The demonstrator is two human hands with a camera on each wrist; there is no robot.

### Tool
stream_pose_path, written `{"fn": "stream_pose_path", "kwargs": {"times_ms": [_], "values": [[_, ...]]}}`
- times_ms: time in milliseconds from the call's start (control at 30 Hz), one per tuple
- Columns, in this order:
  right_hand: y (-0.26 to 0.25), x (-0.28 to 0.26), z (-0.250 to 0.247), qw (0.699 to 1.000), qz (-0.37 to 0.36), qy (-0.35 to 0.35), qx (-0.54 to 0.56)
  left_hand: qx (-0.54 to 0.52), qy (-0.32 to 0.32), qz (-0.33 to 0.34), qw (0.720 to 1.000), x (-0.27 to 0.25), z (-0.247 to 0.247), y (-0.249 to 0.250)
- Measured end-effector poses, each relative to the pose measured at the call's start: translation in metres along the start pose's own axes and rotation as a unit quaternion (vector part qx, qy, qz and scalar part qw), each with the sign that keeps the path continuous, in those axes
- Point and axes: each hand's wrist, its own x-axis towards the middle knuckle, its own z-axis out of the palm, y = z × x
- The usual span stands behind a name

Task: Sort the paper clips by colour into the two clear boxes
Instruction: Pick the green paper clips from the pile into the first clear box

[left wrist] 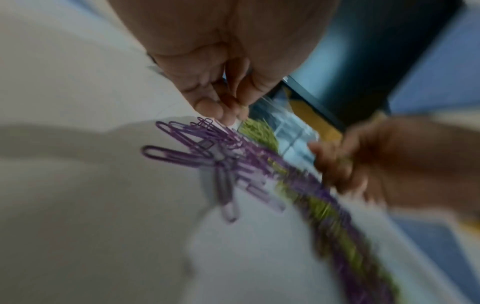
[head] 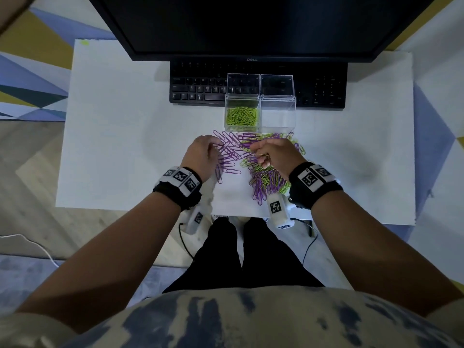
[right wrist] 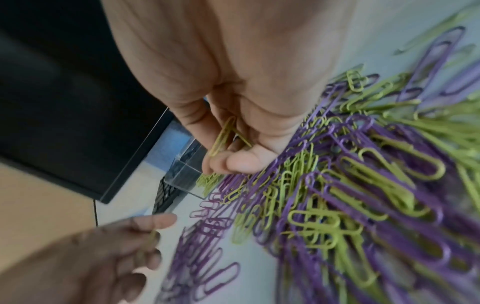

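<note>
The left clear box (head: 242, 106) holds green clips; the right clear box (head: 278, 114) beside it looks empty. Both have their lids up. In front of them lie a patch of purple clips (head: 228, 156) and a mixed purple and green pile (head: 268, 177). My left hand (head: 213, 146) hovers over the purple patch with its fingertips pinched together, and the right wrist view shows a thin green clip (right wrist: 153, 236) between them. My right hand (head: 258, 153) is over the mixed pile, curled round green clips (right wrist: 223, 135) in its palm. The left wrist view is blurred.
A black keyboard (head: 200, 84) lies right behind the boxes, with a black monitor (head: 251, 26) above it. The white table (head: 113, 121) ends at a front edge (head: 125, 209) just under my wrists. A white cable (head: 30, 244) lies on the floor at the left.
</note>
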Motion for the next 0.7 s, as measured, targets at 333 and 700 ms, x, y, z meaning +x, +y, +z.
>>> {"fn": "stream_pose_path", "kwargs": {"times_ms": [333, 700], "values": [[0.016, 0.005, 0.005, 0.892, -0.151, 0.049, -0.424, -0.054, -0.108, -0.091, 0.989, 0.003, 0.026, 0.035], [0.008, 0.004, 0.006, 0.915, -0.182, 0.092, -0.349, 0.190, -0.111, 0.086, 0.972, -0.005, 0.051, 0.034]]}}
